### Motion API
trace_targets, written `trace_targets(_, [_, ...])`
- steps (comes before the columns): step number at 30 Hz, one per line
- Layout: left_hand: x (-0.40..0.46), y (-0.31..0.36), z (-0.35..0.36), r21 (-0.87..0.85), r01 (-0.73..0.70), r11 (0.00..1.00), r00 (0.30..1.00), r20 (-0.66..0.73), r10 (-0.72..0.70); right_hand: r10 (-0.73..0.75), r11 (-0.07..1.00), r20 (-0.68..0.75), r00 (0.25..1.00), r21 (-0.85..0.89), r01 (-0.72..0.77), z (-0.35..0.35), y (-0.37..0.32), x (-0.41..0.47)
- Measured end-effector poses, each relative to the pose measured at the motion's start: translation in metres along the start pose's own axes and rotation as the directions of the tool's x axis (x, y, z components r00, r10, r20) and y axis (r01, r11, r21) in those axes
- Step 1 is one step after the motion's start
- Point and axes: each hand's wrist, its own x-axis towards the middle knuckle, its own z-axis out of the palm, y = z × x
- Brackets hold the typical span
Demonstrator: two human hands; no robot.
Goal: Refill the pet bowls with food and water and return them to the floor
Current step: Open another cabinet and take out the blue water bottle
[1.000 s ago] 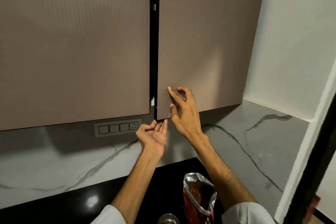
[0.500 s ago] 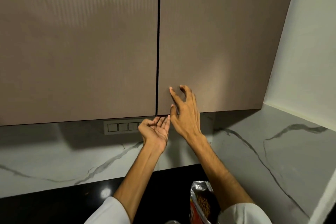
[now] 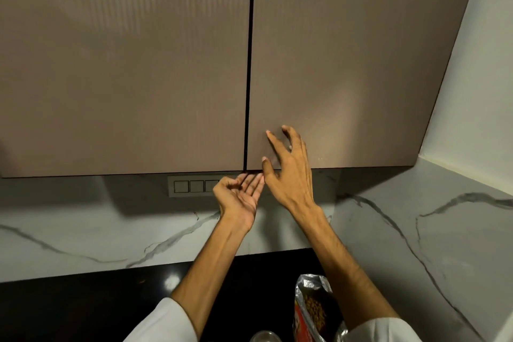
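An opened foil bag of pet food (image 3: pixel 312 311) stands on the black counter at the bottom, brown kibble showing inside. My right hand (image 3: pixel 288 172) is raised with spread fingers against the lower corner of the right wall cabinet door (image 3: pixel 347 64). My left hand (image 3: pixel 240 193) is palm up just under that door's bottom edge, fingers straight. Both hands hold nothing. No pet bowl is plainly in view.
Two closed taupe cabinet doors fill the upper view, the left door (image 3: pixel 125 64) beside the right. A switch plate (image 3: pixel 191 185) sits below them on the marble backsplash (image 3: pixel 83 230). A round clear rim (image 3: pixel 265 337) shows at the bottom edge. A white wall (image 3: pixel 477 78) stands right.
The right cabinet door swung from slightly ajar to shut flush with the left one. My hands stayed at its lower corner while the view shifted right.
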Motion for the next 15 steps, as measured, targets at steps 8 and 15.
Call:
trace_targets(8, [0.005,0.019,-0.021,0.007,-0.073,0.997,0.996,-0.052,0.073,0.138,0.939,-0.034,0.99,0.323,-0.119,-0.004,-0.018,-0.014])
trace_targets(15, [0.005,0.052,-0.021,0.004,-0.172,0.985,0.985,-0.011,0.172,0.207,0.908,0.069,0.976,0.359,-0.218,0.012,-0.019,-0.029])
